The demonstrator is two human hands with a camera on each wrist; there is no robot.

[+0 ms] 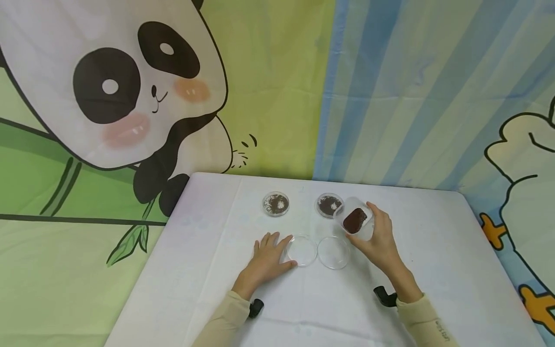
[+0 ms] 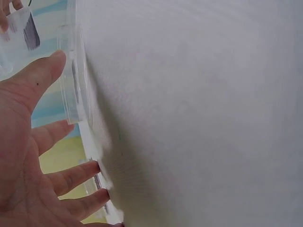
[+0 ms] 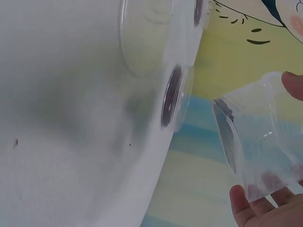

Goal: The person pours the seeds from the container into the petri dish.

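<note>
My right hand (image 1: pixel 381 246) grips a clear plastic cup (image 3: pixel 258 137) by its sides, thumb and fingers on opposite sides. The cup is tilted and contains a dark brown, soil-like material (image 1: pixel 354 220). It is close to the right filled petri dish (image 1: pixel 328 206), which holds dark grains with white patches. With fingers spread and mostly straight, my left hand (image 1: pixel 267 258) touches the edge of a clear, empty petri dish (image 1: pixel 302 251) with thumb and index finger. Another clear, empty dish (image 1: pixel 334 253) lies just right of it.
A second filled petri dish (image 1: pixel 275 204) sits at the back left of the white-covered table (image 1: pixel 217 270). Behind the table's far edge hangs a printed curtain (image 1: pixel 277 96) with a panda and stripes. Black wrist devices (image 1: pixel 385 296) are on both forearms.
</note>
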